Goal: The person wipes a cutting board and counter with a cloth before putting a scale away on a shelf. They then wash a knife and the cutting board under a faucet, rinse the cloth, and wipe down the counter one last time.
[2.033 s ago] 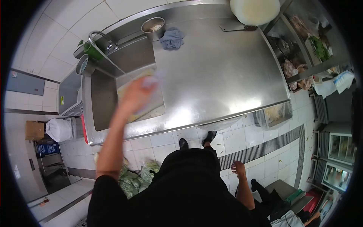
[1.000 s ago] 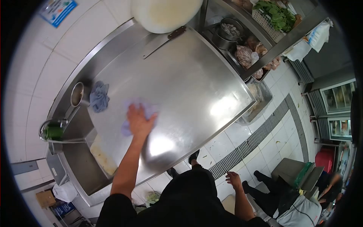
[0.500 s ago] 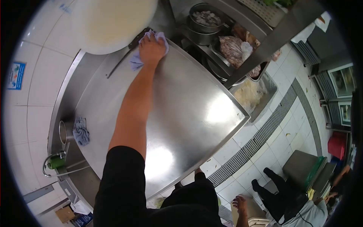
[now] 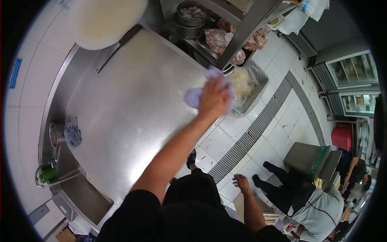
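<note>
My left hand (image 4: 213, 99) presses a lavender cloth (image 4: 194, 97) at the right-hand edge of a stainless steel table (image 4: 133, 88). The cloth bunches out on both sides of the fingers and looks blurred. My right hand (image 4: 242, 183) hangs low beside my body, away from the table, with loose, slightly parted fingers and nothing in it. A long, thin knife (image 4: 119, 47) with a dark handle lies near the table's far edge, beside a big round white thing (image 4: 109, 24). A second, bluish cloth (image 4: 72, 132) rests crumpled at the left.
Left of the table are a metal pot (image 4: 55, 135), a faucet (image 4: 44, 171) and a sink (image 4: 86, 197). Metal pots (image 4: 191, 28), bagged meat (image 4: 215, 42) and a lined bin (image 4: 254, 88) stand right of it. A person in grey (image 4: 318, 209) is at the lower right, near floor grating (image 4: 258, 133).
My left hand has swept the lavender cloth from the far end beside the knife to the right-hand edge. The camera view has shifted; my right hand still hangs low.
</note>
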`<state>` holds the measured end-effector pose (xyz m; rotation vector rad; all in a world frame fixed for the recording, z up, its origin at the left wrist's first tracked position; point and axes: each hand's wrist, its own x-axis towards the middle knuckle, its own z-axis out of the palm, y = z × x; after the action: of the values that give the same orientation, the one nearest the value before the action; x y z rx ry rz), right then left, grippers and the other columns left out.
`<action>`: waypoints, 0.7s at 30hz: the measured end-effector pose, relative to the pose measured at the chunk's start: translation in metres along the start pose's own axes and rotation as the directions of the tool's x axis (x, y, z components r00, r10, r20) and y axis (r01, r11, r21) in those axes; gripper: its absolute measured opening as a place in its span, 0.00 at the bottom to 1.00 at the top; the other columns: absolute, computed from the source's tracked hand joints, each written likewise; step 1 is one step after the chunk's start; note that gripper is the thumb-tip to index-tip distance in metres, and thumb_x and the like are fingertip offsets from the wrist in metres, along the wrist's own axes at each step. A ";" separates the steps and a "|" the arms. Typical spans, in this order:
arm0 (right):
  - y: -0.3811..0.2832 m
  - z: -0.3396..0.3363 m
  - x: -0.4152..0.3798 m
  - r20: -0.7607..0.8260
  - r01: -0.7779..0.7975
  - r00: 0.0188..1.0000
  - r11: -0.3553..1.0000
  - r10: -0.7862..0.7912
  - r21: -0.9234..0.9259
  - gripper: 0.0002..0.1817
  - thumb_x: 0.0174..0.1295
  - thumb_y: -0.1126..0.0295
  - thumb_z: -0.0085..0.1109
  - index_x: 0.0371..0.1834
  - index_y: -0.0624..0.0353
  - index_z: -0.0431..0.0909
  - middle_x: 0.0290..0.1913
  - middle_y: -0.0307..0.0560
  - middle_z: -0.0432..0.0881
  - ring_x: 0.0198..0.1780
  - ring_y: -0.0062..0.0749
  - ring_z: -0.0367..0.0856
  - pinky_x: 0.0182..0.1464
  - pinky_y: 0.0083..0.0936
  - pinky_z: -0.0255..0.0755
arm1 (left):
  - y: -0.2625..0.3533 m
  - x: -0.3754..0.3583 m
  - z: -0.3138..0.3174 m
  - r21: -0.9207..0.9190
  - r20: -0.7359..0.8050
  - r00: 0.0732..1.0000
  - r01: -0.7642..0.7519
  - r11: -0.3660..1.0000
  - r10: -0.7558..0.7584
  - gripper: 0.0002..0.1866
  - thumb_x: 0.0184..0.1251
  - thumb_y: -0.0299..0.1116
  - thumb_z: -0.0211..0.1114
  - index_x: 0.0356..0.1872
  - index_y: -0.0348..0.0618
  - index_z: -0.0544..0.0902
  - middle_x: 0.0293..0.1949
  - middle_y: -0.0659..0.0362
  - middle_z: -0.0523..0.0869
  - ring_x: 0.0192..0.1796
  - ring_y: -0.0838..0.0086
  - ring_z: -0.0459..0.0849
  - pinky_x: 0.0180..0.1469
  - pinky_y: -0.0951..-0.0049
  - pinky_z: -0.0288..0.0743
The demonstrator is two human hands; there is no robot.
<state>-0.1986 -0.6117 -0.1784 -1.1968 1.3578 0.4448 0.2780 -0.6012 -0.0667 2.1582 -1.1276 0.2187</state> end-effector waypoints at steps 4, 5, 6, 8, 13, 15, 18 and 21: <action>-0.053 0.011 0.015 0.045 0.116 0.993 0.990 -0.112 -0.084 0.19 0.70 0.58 0.54 0.53 0.62 0.78 0.39 0.45 0.85 0.36 0.30 0.83 0.37 0.26 0.77 | 0.047 -0.064 -0.029 -0.018 0.225 0.974 0.025 1.000 -0.021 0.28 0.62 0.35 0.65 0.65 0.48 0.76 0.71 0.50 0.70 0.74 0.54 0.64 0.76 0.50 0.53; -0.064 0.017 0.019 0.078 0.137 0.988 0.988 -0.131 -0.076 0.19 0.70 0.58 0.54 0.54 0.61 0.78 0.39 0.45 0.84 0.36 0.30 0.83 0.37 0.25 0.77 | 0.041 -0.089 -0.043 0.076 0.225 0.974 -0.008 0.997 -0.009 0.29 0.60 0.34 0.66 0.66 0.49 0.75 0.71 0.50 0.69 0.74 0.54 0.64 0.76 0.50 0.53; -0.069 0.023 0.020 0.110 0.153 0.983 0.986 -0.145 -0.065 0.19 0.70 0.57 0.54 0.54 0.61 0.78 0.39 0.44 0.84 0.36 0.29 0.83 0.36 0.24 0.77 | 0.035 -0.116 -0.061 0.166 0.231 0.973 -0.042 0.985 0.002 0.31 0.58 0.33 0.67 0.66 0.49 0.75 0.71 0.51 0.69 0.74 0.55 0.64 0.76 0.50 0.53; -0.068 0.028 0.026 0.190 0.255 0.953 0.963 -0.236 -0.083 0.19 0.70 0.57 0.54 0.55 0.60 0.78 0.39 0.44 0.84 0.36 0.29 0.83 0.36 0.23 0.77 | 0.033 -0.176 -0.112 0.198 0.206 0.973 0.066 0.978 -0.107 0.28 0.59 0.30 0.61 0.65 0.50 0.76 0.70 0.51 0.71 0.73 0.53 0.66 0.76 0.51 0.53; -0.065 0.059 0.067 0.404 0.167 0.910 0.973 -0.090 -0.160 0.21 0.69 0.57 0.55 0.59 0.56 0.76 0.41 0.45 0.84 0.33 0.28 0.82 0.29 0.21 0.75 | 0.024 -0.354 -0.259 0.358 0.258 0.819 0.412 0.838 -0.512 0.33 0.55 0.40 0.70 0.67 0.57 0.75 0.74 0.55 0.65 0.76 0.54 0.62 0.76 0.48 0.52; -0.083 0.090 0.042 0.306 0.130 0.952 0.920 -0.012 -0.370 0.22 0.69 0.55 0.55 0.59 0.56 0.76 0.43 0.46 0.84 0.33 0.28 0.82 0.27 0.21 0.72 | 0.020 -0.431 -0.312 0.381 0.186 0.728 0.565 0.732 -0.659 0.38 0.51 0.47 0.74 0.68 0.60 0.74 0.75 0.54 0.63 0.77 0.55 0.60 0.77 0.47 0.51; -0.099 0.120 0.019 0.289 0.191 0.956 0.861 -0.054 -0.472 0.24 0.66 0.53 0.58 0.59 0.55 0.76 0.43 0.47 0.84 0.33 0.28 0.81 0.27 0.21 0.72 | 0.006 -0.557 -0.367 0.480 0.000 0.611 0.695 0.536 -0.792 0.37 0.54 0.44 0.70 0.69 0.57 0.72 0.75 0.52 0.62 0.77 0.54 0.58 0.78 0.48 0.49; -0.115 0.140 -0.002 0.307 0.251 0.945 0.855 -0.115 -0.453 0.24 0.66 0.52 0.58 0.59 0.55 0.76 0.45 0.48 0.84 0.30 0.27 0.80 0.28 0.23 0.73 | -0.014 -0.659 -0.429 0.501 -0.289 0.506 0.803 0.322 -0.813 0.33 0.61 0.39 0.60 0.70 0.48 0.70 0.73 0.46 0.64 0.75 0.48 0.61 0.77 0.48 0.49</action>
<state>-0.0334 -0.5386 -0.1620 -1.5985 0.9029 0.8150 -0.0461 0.1147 -0.0374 3.0019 0.2501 0.0719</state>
